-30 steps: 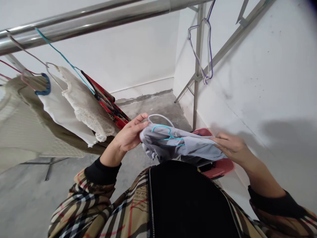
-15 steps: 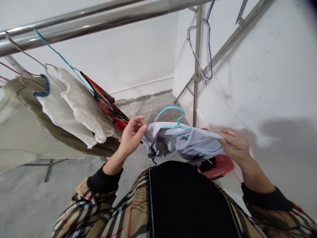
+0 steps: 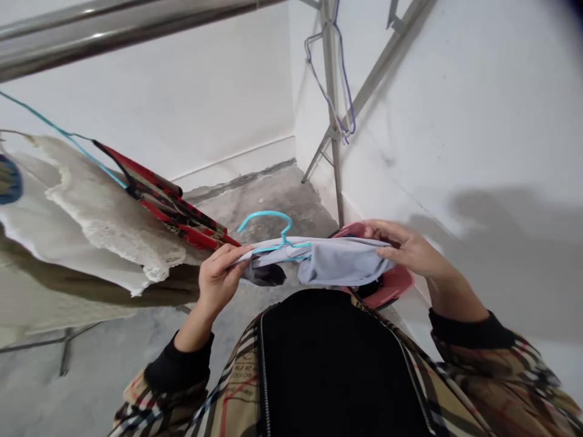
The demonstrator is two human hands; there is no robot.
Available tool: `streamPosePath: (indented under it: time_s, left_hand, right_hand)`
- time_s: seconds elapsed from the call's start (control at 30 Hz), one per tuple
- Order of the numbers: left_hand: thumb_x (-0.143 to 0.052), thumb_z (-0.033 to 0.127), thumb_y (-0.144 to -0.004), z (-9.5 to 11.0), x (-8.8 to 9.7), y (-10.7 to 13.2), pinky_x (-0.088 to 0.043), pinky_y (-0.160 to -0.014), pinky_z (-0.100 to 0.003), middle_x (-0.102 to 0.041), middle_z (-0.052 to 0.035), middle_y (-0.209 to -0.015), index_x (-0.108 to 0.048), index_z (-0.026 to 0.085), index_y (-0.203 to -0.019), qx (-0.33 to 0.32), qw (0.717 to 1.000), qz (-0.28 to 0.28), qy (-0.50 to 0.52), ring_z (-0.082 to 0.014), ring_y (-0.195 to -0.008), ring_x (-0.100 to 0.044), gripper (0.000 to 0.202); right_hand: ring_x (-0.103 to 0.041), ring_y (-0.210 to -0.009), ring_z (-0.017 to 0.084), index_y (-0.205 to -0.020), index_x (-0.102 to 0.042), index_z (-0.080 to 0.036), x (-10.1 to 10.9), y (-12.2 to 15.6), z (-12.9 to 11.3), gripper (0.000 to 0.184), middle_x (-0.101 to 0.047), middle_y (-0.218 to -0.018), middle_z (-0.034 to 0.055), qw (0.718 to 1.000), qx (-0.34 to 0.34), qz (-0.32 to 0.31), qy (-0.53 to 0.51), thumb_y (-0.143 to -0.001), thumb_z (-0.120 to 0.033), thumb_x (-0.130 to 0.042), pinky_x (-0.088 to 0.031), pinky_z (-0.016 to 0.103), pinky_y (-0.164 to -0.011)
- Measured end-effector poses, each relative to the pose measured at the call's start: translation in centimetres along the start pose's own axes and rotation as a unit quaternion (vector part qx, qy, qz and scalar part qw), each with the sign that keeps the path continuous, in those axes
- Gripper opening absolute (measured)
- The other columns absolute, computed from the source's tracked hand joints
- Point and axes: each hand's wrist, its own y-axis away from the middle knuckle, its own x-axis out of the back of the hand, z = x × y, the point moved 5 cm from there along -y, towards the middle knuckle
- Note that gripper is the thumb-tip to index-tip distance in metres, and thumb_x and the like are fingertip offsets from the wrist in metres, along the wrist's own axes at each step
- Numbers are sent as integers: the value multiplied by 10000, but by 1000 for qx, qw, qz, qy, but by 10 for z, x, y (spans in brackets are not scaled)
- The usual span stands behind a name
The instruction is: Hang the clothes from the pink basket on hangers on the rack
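Observation:
A light grey garment (image 3: 348, 262) is stretched sideways in front of my body, with a turquoise clothes hanger (image 3: 286, 233) inside it and the hook standing up out of the neck. My left hand (image 3: 221, 276) pinches the garment's left end between thumb and fingers. At the opposite end, my right hand (image 3: 405, 246) is closed on the cloth, fingers behind and thumb in front. A dark part of the garment (image 3: 266, 275) hangs below, near my left hand. The garment's lower part is hidden from view.
Upper left runs a steel rail (image 3: 113, 39). Under it hang a red and black garment (image 3: 168, 206), a cream lace garment (image 3: 100, 200) and others. Two bare hangers (image 3: 348, 91) hang by the rack's upright (image 3: 330, 73). Behind my right hand is a pink basket (image 3: 394, 288) near the white wall.
My left hand has closed on the garment's left end, where its fingers were looser before. The garment is pulled straighter and flatter. The view has shifted, so the rack appears further left.

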Motion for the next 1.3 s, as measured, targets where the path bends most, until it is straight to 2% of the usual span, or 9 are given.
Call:
streamPosePath:
  time_s: [0.1,0.23,0.53,0.67,0.77,0.93,1.03,1.13,1.3]
  left_hand:
    - [-655,281,-839,-10,4,5,-461,-586,-241,-677,-32,-748,-759,202,-941,31,999,27,-8,-135,-635,-583,165]
    - [-672,282,-830,-14,6,6,-481,-637,-252,-689,-25,-779,-760,223,-957,37,998,46,-8,-139,-687,-607,166]
    - [-668,303,-825,-5,12,-9,-466,-597,-249,-673,-17,-729,-767,217,-912,36,998,53,-6,-128,-636,-579,157]
    - [-683,296,-821,-3,18,-6,-452,-603,-239,-644,7,-702,-766,233,-943,39,995,94,-16,-119,-637,-565,161]
    - [-683,306,-826,-7,20,0,-458,-626,-242,-651,6,-728,-760,243,-986,68,990,117,-25,-124,-662,-571,188]
    - [-693,343,-813,-9,19,0,-495,-674,-256,-694,-1,-788,-750,238,-974,98,981,168,-19,-136,-696,-609,201]
    - [-698,344,-808,-9,17,-5,-495,-671,-251,-686,6,-767,-751,236,-972,97,980,173,-18,-133,-690,-609,203]
    - [-699,332,-808,-13,15,-9,-486,-667,-242,-679,8,-759,-754,235,-986,93,982,166,-16,-129,-691,-605,210]
    - [-701,337,-807,-25,9,-9,-479,-669,-249,-697,-6,-791,-759,225,-985,91,986,137,-10,-126,-691,-597,218]
  right_hand:
    - [-603,-1144,226,-1421,-487,-269,3,2,18,591,-608,-1291,96,996,-61,-40,-59,-882,-474,-617,-508,360,-945]
    - [-652,-1016,223,-1148,-702,-222,4,1,29,400,-678,-1180,73,994,-107,-4,-2,-861,-490,-629,-529,339,-883]
    - [-636,-1011,200,-1054,-715,-232,2,-20,14,333,-683,-1083,59,996,-7,80,48,-893,-490,-579,-507,345,-919]
    - [-623,-986,180,-1117,-662,-246,21,-14,20,361,-632,-1147,70,956,18,280,83,-860,-497,-626,-522,335,-870]
    - [-621,-834,168,-940,-652,-211,20,-5,34,363,-659,-898,52,920,-15,389,35,-891,-556,-548,-529,323,-811]
    - [-655,-759,195,-790,-659,-179,-46,-24,64,511,-700,-796,70,958,-183,158,-156,-776,-687,-607,-546,344,-722]
    - [-660,-925,221,-934,-666,-203,-48,-45,53,461,-720,-947,56,947,-116,210,-211,-741,-621,-693,-545,383,-836]
    - [-631,-1073,229,-1036,-646,-245,-18,-65,23,454,-707,-1041,41,931,-22,293,-215,-799,-631,-627,-537,391,-900]
    - [-608,-1132,217,-1037,-623,-233,21,-90,-41,439,-668,-997,15,936,63,274,-211,-821,-615,-627,-549,357,-907]
